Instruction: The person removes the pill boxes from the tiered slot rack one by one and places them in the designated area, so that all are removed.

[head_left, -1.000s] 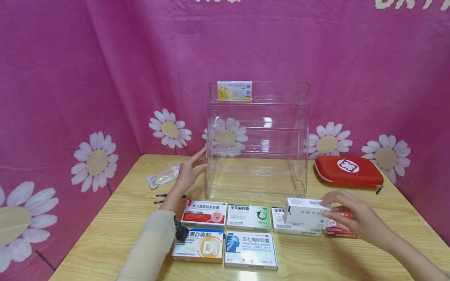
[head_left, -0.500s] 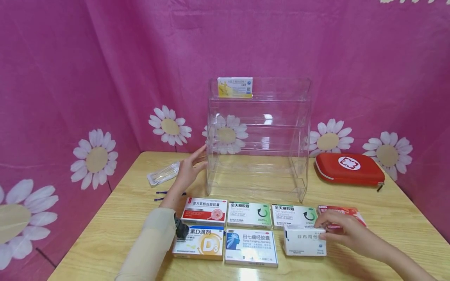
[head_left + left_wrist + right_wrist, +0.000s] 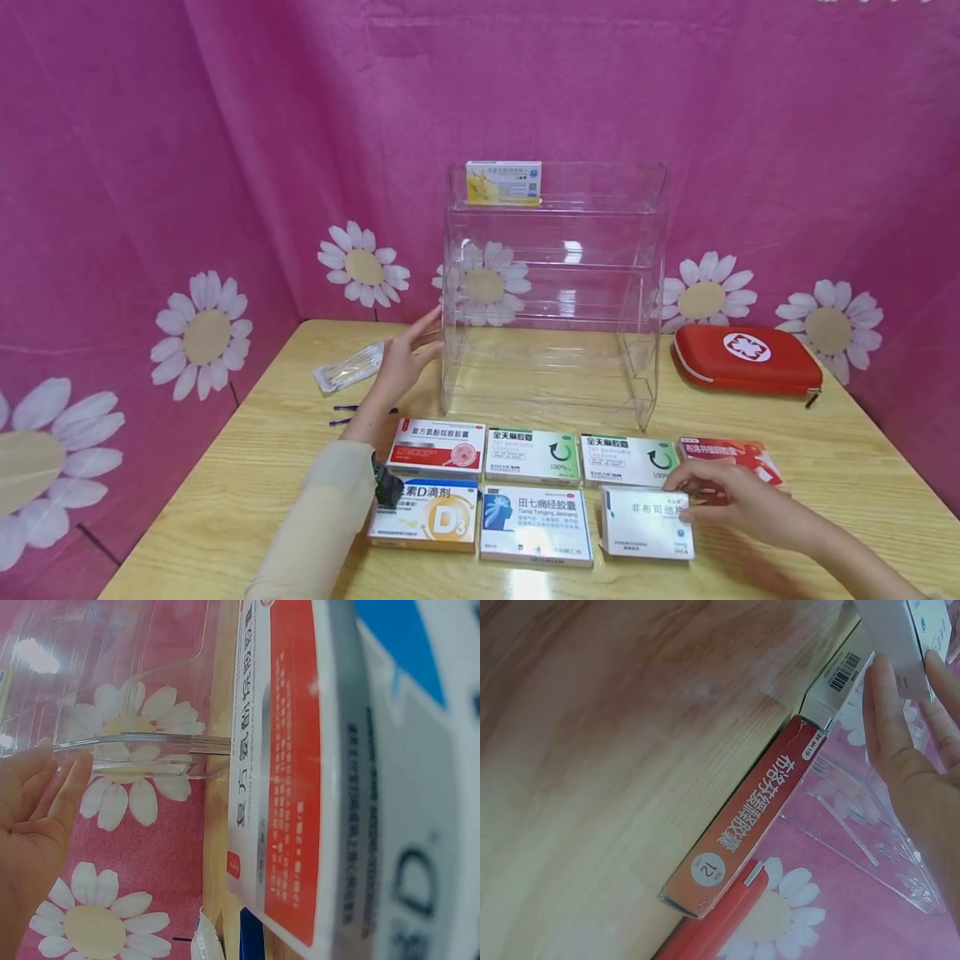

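Note:
My right hand (image 3: pixel 738 500) pinches the right end of a white medicine box (image 3: pixel 637 533), its thumb near the front and its fingers behind. The box lies low at the right of the front row, its printed face tilted up. In the right wrist view, fingers and thumb straddle the corner of the box (image 3: pixel 904 652). My left hand (image 3: pixel 405 362) rests its extended fingertips against the left side of a clear tiered display rack (image 3: pixel 555 212). A yellow-and-white medicine box (image 3: pixel 504 183) stands at the left of the rack's top tier.
Several medicine boxes lie in two rows before the rack, including a red box (image 3: pixel 731 458), a green-and-white box (image 3: pixel 532 454) and an orange D3 box (image 3: pixel 423 518). A red zip case (image 3: pixel 750 362) sits at right. Packaged swabs (image 3: pixel 348 368) and blue tweezers (image 3: pixel 348 408) lie at left.
My right hand has brought the white box down and toward me, from over the back row to the front row's right end, and tipped it back. My left hand stays at the rack.

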Available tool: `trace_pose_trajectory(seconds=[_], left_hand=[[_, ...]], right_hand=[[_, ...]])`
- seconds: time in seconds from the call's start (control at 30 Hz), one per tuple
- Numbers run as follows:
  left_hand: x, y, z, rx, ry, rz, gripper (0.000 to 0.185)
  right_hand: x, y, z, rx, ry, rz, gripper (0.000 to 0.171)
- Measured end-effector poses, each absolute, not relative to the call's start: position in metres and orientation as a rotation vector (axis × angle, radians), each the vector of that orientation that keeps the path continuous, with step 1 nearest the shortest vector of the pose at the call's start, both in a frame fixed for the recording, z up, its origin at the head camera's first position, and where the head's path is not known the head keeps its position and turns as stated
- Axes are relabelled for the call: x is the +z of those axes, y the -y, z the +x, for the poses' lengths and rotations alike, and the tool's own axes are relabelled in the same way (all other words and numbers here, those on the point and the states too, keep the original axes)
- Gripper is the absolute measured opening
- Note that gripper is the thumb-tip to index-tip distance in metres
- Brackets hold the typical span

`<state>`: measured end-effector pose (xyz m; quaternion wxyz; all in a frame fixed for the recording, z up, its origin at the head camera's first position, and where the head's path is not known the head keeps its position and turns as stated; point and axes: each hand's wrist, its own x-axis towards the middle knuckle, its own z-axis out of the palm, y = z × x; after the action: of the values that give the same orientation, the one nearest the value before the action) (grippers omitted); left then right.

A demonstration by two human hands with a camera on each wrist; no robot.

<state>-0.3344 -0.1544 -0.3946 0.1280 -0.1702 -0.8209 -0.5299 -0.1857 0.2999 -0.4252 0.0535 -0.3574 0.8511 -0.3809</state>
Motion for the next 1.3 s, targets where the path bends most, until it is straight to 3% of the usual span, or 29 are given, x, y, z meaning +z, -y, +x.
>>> trace_pose_trajectory(seconds=[0.57, 1.3], left_hand=[[-0.394, 0.154, -0.336, -1.532, 2.384, -0.491, 0.059], [-0.395, 0.154, -0.332, -1.551, 2.367, -0.512, 0.06]], right_hand=[[-0.426, -0.301, -0.193, -1.067, -2.448, -0.932, 0.022], [-0.41, -0.297, -0.197, -1.023, -2.69, -1.049, 0.017]])
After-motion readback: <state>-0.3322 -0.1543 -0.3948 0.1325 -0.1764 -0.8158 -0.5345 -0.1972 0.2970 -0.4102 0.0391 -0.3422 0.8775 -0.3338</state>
